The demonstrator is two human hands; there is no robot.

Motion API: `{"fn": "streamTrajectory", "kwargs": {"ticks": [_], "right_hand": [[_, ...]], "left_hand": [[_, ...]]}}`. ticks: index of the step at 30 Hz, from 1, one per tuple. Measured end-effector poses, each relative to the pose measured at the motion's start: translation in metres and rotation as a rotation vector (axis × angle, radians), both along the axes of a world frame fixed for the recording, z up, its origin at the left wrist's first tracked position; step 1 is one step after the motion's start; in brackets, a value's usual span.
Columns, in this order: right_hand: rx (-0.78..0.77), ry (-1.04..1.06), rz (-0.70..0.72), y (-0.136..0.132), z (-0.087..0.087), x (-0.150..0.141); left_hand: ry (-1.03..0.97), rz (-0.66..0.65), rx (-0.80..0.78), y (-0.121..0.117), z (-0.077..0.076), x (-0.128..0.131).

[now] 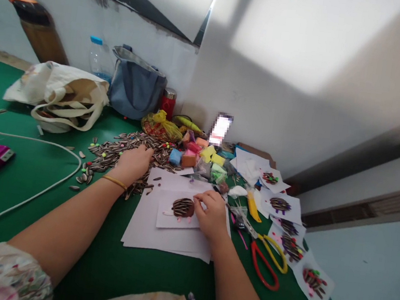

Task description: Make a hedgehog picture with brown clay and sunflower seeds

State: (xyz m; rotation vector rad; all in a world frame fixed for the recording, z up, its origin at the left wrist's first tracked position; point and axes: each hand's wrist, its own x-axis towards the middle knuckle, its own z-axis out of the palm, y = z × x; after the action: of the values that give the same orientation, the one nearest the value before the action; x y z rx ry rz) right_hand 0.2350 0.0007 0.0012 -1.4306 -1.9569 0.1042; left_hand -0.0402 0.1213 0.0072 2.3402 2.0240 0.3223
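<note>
My left hand [133,162] reaches onto a heap of striped sunflower seeds [106,155], its fingers curled down among them and the fingertips hidden. Under my right hand [211,213] lies a white card [167,221] bearing a brown clay hedgehog shape [183,208] set with seeds, with small pink pieces below and a white piece at its left. The thumb and forefinger of that hand are pinched together at the shape's right edge; whatever is between them is too small to make out. Larger white sheets [139,227] lie beneath the card, with a few loose seeds on them.
Coloured clay blocks [188,160] sit behind the sheets. Scissors [263,255] with red and yellow handles lie at right, near several seed-decorated cards [281,204]. A white cable [29,204] crosses the left side. Bags [137,86], a red flask [168,103] and a phone [220,129] stand along the wall.
</note>
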Motion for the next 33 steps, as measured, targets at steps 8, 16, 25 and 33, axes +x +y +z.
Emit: {"fn": "streamTrajectory", "kwargs": {"ticks": [8,16,25,33], "right_hand": [[0.028,0.026,0.003,0.000,-0.002,0.000],[0.033,0.053,-0.008,0.001,-0.004,0.000],[0.006,0.081,-0.001,0.000,-0.002,-0.002],[0.015,0.107,0.017,0.000,-0.002,-0.003]], "left_hand": [[-0.370,0.130,0.254,0.000,0.016,-0.011],[-2.078,0.199,-0.044,-0.016,0.040,-0.003],[-2.664,0.236,-0.479,-0.031,0.050,-0.018],[-2.808,0.114,-0.964,-0.059,0.046,0.020]]}}
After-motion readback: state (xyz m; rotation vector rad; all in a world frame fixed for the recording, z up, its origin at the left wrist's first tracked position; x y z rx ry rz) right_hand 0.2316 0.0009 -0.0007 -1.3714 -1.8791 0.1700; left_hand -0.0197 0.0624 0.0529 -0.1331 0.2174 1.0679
